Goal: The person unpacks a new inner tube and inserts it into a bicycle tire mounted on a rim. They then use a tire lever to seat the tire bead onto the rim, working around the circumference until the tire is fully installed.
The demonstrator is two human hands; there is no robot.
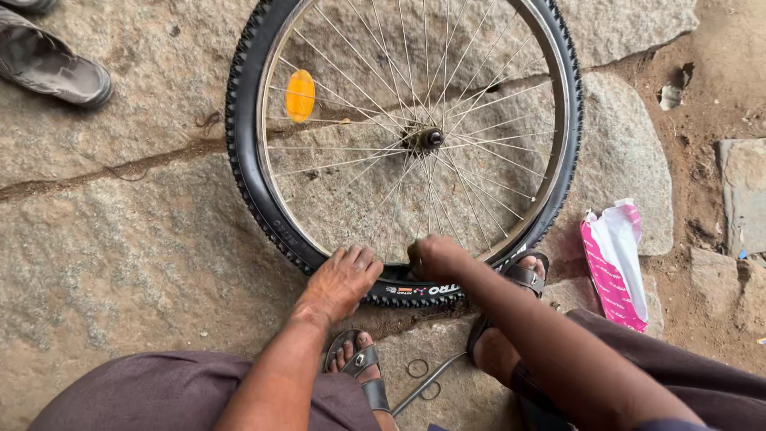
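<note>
Your left hand [341, 281] lies open, palm pressing the bicycle tyre [247, 172] at the wheel's near edge; your right hand [435, 255], just beside it, is closed on the rim [558, 160]. The tyre looks seated nearly all round; only the stretch under your hands seems unfinished. Bare stone slab [120, 231] gives room leftward; a pink bag [616, 263] lies right, scissors [423, 385] behind your wrists.

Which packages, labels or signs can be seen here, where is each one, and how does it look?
Plastic packet: on the stone ground right of the wheel, flat, crumpled, pink and white.
Printed label: on the black tyre sidewall at the near edge, between left hand and right hand; white lettering, small coloured marks.
Orange reflector: oval, on the spokes, upper left.
</note>
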